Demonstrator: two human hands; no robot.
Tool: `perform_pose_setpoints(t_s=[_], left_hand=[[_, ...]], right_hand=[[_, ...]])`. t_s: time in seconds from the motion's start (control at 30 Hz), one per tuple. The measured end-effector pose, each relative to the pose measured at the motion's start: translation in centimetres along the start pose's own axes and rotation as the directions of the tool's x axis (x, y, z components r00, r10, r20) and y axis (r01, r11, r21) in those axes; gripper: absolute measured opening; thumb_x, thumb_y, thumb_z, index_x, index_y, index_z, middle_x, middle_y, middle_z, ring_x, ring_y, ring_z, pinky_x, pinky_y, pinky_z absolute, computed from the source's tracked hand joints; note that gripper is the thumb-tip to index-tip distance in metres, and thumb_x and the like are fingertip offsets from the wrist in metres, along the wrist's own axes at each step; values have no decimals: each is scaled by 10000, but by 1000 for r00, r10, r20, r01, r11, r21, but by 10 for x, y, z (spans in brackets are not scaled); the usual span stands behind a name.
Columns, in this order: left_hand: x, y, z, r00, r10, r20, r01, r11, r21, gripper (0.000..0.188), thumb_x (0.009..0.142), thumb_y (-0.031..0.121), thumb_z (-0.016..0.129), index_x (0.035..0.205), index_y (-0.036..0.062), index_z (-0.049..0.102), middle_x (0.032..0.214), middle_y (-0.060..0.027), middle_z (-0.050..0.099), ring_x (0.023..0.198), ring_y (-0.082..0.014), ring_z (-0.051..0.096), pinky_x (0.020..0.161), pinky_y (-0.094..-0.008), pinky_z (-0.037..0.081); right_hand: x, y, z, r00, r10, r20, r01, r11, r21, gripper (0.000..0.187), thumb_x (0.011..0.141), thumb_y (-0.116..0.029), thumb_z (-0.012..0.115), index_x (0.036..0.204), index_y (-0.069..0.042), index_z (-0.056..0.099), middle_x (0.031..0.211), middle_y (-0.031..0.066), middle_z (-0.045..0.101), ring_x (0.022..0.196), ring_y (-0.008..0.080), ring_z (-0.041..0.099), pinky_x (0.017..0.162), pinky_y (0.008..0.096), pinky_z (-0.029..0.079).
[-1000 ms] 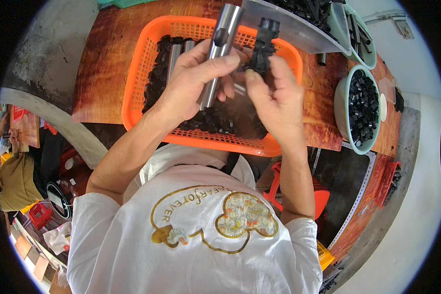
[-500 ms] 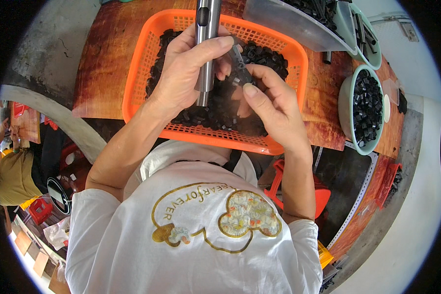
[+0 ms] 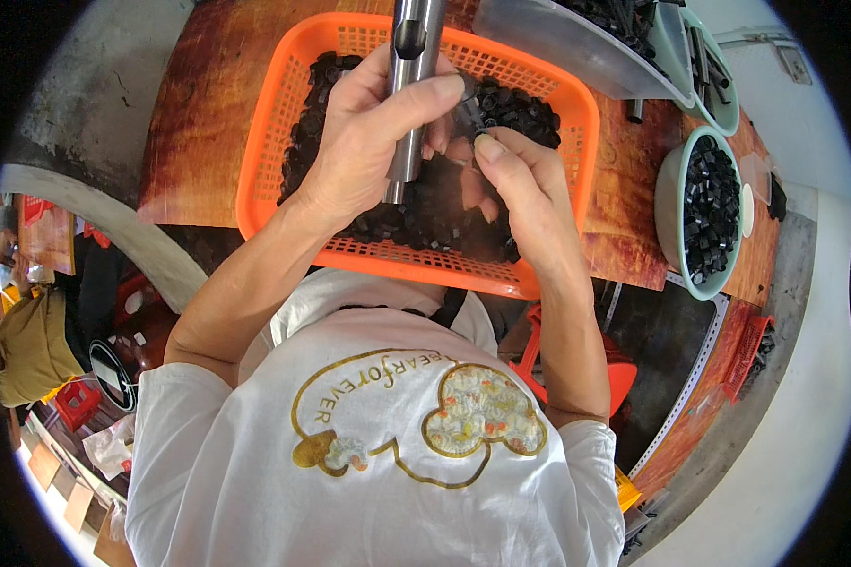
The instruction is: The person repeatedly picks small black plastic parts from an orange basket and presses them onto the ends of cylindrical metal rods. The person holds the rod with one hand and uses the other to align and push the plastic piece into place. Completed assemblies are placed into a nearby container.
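While the left hand (image 3: 361, 146) grips the metal tube (image 3: 414, 76) above the orange basket (image 3: 425, 268), the right hand (image 3: 531, 180) pinches a blurred dark part (image 3: 470, 112) near the tube, both probably best kept steady.

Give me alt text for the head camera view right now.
A person's left hand grips a shiny metal tube while the right hand holds a dark part, above an orange basket of small black pieces. To the right stands a pale green bowl of black pieces.

Two hands (image 3: 355, 151) (image 3: 536, 194), one held tube (image 3: 413, 76), one orange basket (image 3: 416, 272), one clear bin (image 3: 577, 55), two green bowls (image 3: 669, 213) (image 3: 722, 120), uncountable black pieces (image 3: 397, 227)
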State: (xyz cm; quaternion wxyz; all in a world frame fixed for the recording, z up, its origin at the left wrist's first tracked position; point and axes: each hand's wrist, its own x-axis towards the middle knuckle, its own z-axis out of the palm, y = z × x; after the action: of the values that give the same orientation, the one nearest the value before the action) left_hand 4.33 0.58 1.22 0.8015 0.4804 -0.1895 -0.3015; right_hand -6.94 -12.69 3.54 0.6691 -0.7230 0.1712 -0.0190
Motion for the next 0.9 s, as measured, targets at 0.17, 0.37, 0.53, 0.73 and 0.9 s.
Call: perform_pose_setpoints(t_s=[0.17, 0.37, 0.53, 0.73, 0.9], left_hand=[[5, 6, 6, 985, 31, -171, -38, 999, -35, 600, 987, 611, 371, 960, 59, 605, 740, -39, 561, 549, -142, 513, 489, -288, 418], [7, 18, 2, 961, -205, -188, 114, 908, -404, 388, 1003, 462, 463, 1090, 101, 578, 778, -43, 607, 650, -151, 586, 529, -255, 482], [15, 17, 5, 958, -165, -234, 49, 900, -433, 341, 960, 453, 515, 927, 121, 588, 776, -47, 599, 690, -191, 565, 528, -289, 451], [16, 25, 3, 939, -290, -185, 177, 868, -464, 353, 938, 471, 532, 854, 130, 556, 705, -53, 566, 631, -197, 544, 510, -296, 433], [20, 21, 3, 945, -263, -192, 138, 858, -496, 425, 944, 526, 501, 879, 113, 574, 674, -58, 545, 602, -203, 529, 506, -308, 420]], right_hand=[[-1, 1, 3, 1000, 16, 0, -16, 1000, -10, 358, 935, -319, 517, 844, 9, 627, 623, 5, 523, 581, 81, 453, 539, 258, 349], [-3, 4, 3, 1000, 23, 9, -23, 999, 30, 343, 940, -278, 511, 893, 34, 645, 625, 6, 518, 591, 85, 468, 545, 267, 361], [-4, 5, 3, 1000, 10, 18, -11, 1000, 25, 355, 944, -275, 493, 934, 45, 646, 640, 6, 523, 606, 88, 490, 551, 264, 374], [-5, 6, 2, 1000, 2, 23, -3, 1000, 31, 362, 947, -275, 499, 937, 56, 646, 647, 5, 530, 605, 89, 502, 559, 262, 389], [-7, 6, 1, 1000, 19, 20, -20, 999, 32, 347, 950, -260, 505, 937, 55, 647, 640, 2, 527, 598, 83, 492, 553, 259, 379]])
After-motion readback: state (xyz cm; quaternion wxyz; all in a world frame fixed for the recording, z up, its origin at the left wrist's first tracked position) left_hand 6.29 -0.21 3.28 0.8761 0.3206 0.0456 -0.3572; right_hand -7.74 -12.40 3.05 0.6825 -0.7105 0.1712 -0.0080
